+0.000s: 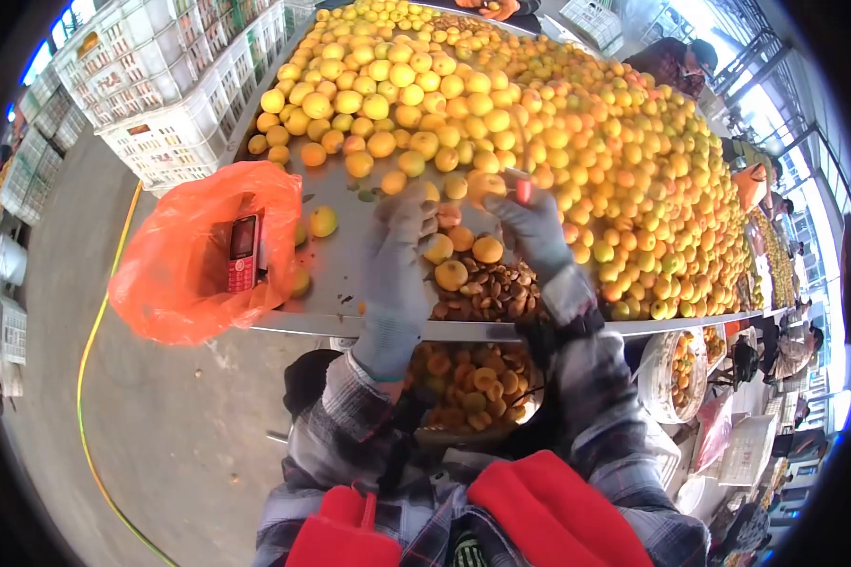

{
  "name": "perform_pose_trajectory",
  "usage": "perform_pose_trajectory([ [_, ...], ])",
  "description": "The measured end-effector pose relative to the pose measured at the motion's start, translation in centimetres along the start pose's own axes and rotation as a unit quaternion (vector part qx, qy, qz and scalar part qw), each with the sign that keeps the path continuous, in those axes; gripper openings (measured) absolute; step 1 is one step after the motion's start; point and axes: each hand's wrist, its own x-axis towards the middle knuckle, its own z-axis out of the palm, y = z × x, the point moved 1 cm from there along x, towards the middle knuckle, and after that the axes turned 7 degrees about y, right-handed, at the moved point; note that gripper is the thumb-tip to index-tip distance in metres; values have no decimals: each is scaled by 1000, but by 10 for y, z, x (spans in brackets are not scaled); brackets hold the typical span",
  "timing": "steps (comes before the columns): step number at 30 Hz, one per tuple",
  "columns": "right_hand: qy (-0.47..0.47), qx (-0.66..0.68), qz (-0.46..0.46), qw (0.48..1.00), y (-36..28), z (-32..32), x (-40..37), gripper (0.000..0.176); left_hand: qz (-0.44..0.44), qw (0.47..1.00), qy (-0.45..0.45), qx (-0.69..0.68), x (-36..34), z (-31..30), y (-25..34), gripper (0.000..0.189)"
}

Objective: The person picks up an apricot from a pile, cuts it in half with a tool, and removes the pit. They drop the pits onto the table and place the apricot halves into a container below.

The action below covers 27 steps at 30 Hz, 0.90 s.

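My left hand (397, 250), in a grey glove and smeared by motion, is above the near part of the metal table (336, 269). Its fingers curl inward; what they hold, if anything, is hidden. To its right, my gloved right hand (534, 231) is closed on a small red-handled knife (523, 190), whose blade I cannot make out. An apricot (485, 186) lies right against the right hand's fingers. Between my hands, loose apricots (451, 275) rest by a pile of brown apricot pits (501, 291). A large heap of apricots (463, 104) covers the table beyond.
An orange plastic bag (151, 274) with a red phone (243, 253) hangs at the table's left corner. Opened apricots (482, 383) fill a container below the edge. White crates (151, 85) stack at left; a white bucket (669, 378) stands right. Other people work beyond.
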Motion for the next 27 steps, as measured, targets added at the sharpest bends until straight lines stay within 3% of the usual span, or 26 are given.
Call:
perform_pose_trajectory([
  [2,91,183,-25,978,-21,11,-27,36,20,998,-34,40,-4,16,-13,36],
  [4,99,106,-37,989,-47,25,-56,41,42,989,-122,-76,-12,29,-29,37],
  [6,130,-6,-113,985,-25,24,-68,36,67,985,-156,-19,-14,37,-35,40],
  [8,67,-69,-93,991,-14,2,-82,34,-15,972,-223,-70,-17,34,-36,41],
  [9,68,-67,-93,991,-23,1,-92,34,-29,978,-182,-100,-21,40,-32,35],
  [12,89,50,-52,993,-50,-7,-116,39,-81,969,-217,-81,-22,41,-32,30],
  [14,0,-70,-45,997,-51,-19,-124,43,-94,964,-239,-70,-28,46,-30,28],
  [17,29,-54,-48,997,-43,-17,-126,46,-125,965,-225,-50,-38,54,-26,27],
  [23,88,-47,-27,995,-35,-13,-130,40,-71,971,-228,28,-37,50,-42,25],
  [25,119,-168,-64,976,-30,-12,-127,33,-54,974,-215,46,-37,48,-50,28],
  [27,132,-164,-66,975,-25,-8,-125,31,-56,976,-207,24,-39,48,-54,28],
])
